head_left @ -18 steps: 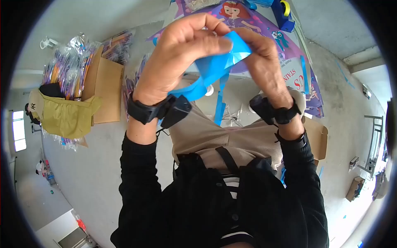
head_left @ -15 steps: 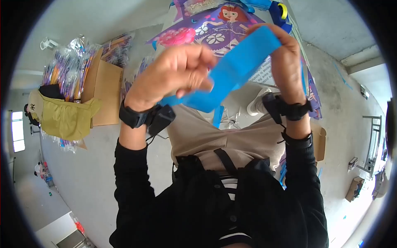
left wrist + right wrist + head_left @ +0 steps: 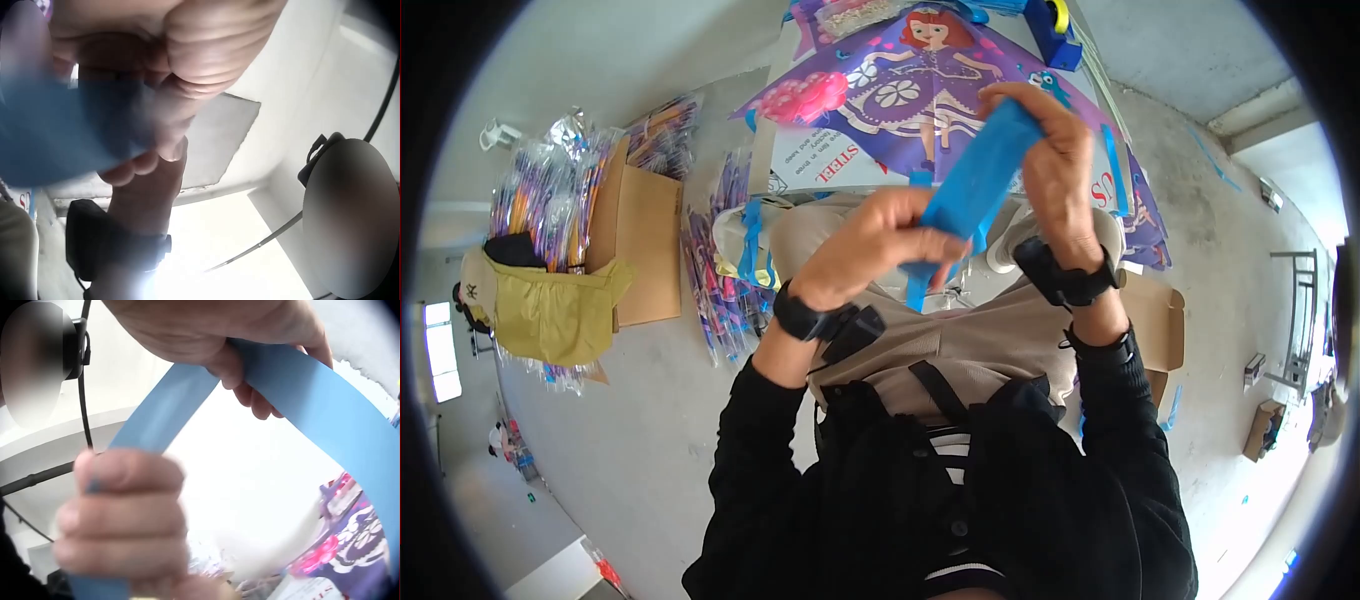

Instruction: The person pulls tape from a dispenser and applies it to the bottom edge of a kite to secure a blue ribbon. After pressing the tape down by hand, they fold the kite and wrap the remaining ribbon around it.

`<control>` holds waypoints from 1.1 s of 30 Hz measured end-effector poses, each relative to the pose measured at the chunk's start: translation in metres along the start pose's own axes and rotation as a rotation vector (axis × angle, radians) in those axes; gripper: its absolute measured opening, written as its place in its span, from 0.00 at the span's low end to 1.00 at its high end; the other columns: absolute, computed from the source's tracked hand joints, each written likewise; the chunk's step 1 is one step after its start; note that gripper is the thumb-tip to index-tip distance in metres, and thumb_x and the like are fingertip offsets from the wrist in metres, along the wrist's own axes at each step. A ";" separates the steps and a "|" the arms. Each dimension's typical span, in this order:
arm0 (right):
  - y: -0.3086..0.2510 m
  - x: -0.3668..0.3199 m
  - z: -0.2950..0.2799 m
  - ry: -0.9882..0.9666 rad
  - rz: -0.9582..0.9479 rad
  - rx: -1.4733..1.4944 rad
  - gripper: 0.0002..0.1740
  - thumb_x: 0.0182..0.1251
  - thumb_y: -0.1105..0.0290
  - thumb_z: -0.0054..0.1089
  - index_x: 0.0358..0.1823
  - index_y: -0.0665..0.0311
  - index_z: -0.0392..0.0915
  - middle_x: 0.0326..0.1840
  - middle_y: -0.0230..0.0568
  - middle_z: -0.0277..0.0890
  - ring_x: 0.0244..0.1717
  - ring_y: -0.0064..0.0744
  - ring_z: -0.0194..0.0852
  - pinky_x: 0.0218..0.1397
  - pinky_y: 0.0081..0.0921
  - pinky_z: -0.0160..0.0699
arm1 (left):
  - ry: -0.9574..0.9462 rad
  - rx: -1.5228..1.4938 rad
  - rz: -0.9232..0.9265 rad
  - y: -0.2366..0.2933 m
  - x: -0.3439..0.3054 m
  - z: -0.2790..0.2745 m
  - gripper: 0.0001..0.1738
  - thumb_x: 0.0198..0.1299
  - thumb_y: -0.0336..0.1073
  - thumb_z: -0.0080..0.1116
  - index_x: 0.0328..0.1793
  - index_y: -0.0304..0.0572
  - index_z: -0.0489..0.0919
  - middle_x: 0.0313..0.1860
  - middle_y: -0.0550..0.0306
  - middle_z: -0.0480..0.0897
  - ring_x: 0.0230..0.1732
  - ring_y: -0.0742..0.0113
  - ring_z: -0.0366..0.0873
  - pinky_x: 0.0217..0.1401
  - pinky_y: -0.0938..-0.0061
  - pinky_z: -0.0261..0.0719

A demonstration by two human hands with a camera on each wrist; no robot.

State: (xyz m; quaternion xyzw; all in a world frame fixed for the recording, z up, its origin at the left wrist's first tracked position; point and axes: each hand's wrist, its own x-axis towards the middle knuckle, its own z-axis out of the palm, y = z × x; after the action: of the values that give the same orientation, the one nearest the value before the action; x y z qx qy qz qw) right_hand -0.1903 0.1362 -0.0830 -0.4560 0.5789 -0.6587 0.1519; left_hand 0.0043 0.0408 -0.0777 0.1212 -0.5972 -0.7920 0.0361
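L hand (image 3: 890,240), R hand (image 3: 1055,160) grip strip (image 3: 975,185) (box (image 3: 640,240) head-only).

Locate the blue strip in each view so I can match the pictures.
Head: blue strip centre-top, slanting from left hand up to right hand.
Left wrist: blue strip blurred, upper left.
Right wrist: blue strip arcs from lower left to right edge.
Shared landmark: the left hand gripping it.
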 end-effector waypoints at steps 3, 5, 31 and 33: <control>0.017 -0.025 -0.053 0.147 0.176 -0.167 0.30 0.48 0.85 0.36 0.50 0.71 0.82 0.39 0.37 0.82 0.43 0.24 0.77 0.47 0.20 0.75 | -0.008 0.087 -0.257 -0.014 -0.035 -0.016 0.09 0.62 0.32 0.67 0.32 0.36 0.79 0.25 0.60 0.81 0.24 0.75 0.77 0.31 0.79 0.72; 0.057 -0.057 -0.088 0.233 0.208 -0.505 0.27 0.50 0.83 0.39 0.50 0.69 0.83 0.38 0.46 0.84 0.39 0.35 0.81 0.47 0.26 0.76 | 0.080 0.118 -0.323 -0.024 -0.070 -0.047 0.07 0.60 0.31 0.66 0.33 0.35 0.80 0.24 0.62 0.79 0.23 0.76 0.75 0.29 0.79 0.72; 0.034 -0.102 -0.007 -0.233 0.771 0.466 0.05 0.65 0.75 0.66 0.40 0.69 0.84 0.29 0.34 0.83 0.28 0.18 0.78 0.32 0.18 0.76 | 0.371 0.322 -0.173 0.030 -0.057 -0.073 0.06 0.59 0.32 0.69 0.36 0.40 0.82 0.25 0.67 0.78 0.25 0.81 0.70 0.31 0.85 0.66; 0.039 -0.106 -0.007 -0.237 0.810 0.501 0.06 0.65 0.75 0.67 0.40 0.69 0.84 0.29 0.33 0.83 0.28 0.17 0.78 0.33 0.18 0.76 | 0.420 0.117 -0.008 0.024 -0.053 -0.070 0.06 0.61 0.32 0.68 0.38 0.39 0.82 0.26 0.65 0.78 0.25 0.80 0.70 0.31 0.84 0.66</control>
State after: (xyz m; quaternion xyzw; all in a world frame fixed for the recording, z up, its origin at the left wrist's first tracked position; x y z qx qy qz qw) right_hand -0.1513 0.2066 -0.1623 -0.2153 0.5122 -0.6093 0.5657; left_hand 0.0696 -0.0208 -0.0647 0.2879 -0.6209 -0.7136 0.1495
